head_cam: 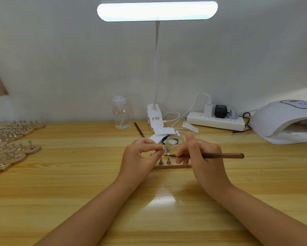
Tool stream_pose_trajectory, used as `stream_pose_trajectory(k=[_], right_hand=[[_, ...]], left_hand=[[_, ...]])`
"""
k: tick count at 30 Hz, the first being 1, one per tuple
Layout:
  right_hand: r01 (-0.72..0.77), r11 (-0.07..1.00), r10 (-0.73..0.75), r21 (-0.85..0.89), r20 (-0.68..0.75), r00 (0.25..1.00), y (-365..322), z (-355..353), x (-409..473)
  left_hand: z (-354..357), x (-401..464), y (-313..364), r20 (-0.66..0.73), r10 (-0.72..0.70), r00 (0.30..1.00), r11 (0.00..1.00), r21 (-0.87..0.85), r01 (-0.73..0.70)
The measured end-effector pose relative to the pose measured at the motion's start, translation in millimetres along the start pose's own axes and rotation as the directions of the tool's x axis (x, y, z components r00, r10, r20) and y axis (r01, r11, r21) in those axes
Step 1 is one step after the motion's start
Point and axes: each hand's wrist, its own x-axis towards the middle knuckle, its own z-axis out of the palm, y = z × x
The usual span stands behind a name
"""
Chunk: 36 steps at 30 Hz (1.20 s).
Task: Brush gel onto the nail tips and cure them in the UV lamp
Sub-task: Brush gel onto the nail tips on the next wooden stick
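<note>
Mid-bench, toward back edge: our left hand (140, 155) pinches nail tip (163, 148) on stand; right hand (200, 155) grips brush (220, 155), bristles near tip. Tip light, slippery (hold by stand stem). UV lamp (280, 121) at right edge.
</note>
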Motion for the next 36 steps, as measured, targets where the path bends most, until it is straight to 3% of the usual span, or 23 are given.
stream_pose_trajectory(k=[3, 7, 12, 16, 20, 25, 29, 33, 36], right_hand=[[0.074, 0.996, -0.075, -0.047, -0.02, 0.997, -0.3, -0.2, 1.6], [-0.068, 0.997, 0.069, 0.04, -0.018, 0.997, -3.7, -0.7, 0.9], [0.032, 0.999, -0.032, 0.0, -0.018, 0.999, -2.7, 0.4, 2.1], [-0.075, 0.996, 0.076, 0.058, -0.021, 0.997, -5.4, -0.3, 1.1], [-0.007, 0.999, 0.009, 0.05, -0.045, 0.999, -5.2, 0.3, 1.8], [-0.078, 0.995, 0.08, 0.058, -0.034, 0.996, -6.6, 0.3, 1.2], [-0.009, 0.999, 0.011, 0.042, -0.064, 0.998, -3.7, 0.9, 1.7], [-0.059, 0.997, 0.061, 0.04, -0.04, 0.997, -5.7, 0.5, 1.0], [-0.017, 0.998, 0.021, 0.055, -0.071, 0.997, -5.5, 1.2, 1.2]], left_hand=[[-0.4, 0.0, -0.4, 0.002, 0.003, 1.0, 1.0, -0.001, -0.003], [-0.3, 0.2, -1.6, -0.003, 0.002, 1.0, 1.0, -0.003, -0.002], [-0.6, 0.5, -3.7, -0.005, 0.016, 1.0, 1.0, 0.008, -0.016], [-0.6, 0.2, -3.2, -0.003, 0.019, 1.0, 1.0, -0.007, -0.019], [-0.8, 0.6, -3.9, 0.0, 0.039, 0.999, 0.999, -0.009, -0.039], [-0.5, 1.5, -5.5, 0.0, 0.055, 0.998, 0.998, -0.011, -0.055], [-0.8, 1.4, -5.6, 0.007, 0.061, 0.998, 0.998, -0.028, -0.061], [-0.9, 1.6, -5.2, 0.012, 0.05, 0.999, 0.998, -0.034, -0.049], [-0.9, 1.5, -4.7, 0.011, 0.055, 0.998, 0.998, -0.036, -0.055]])
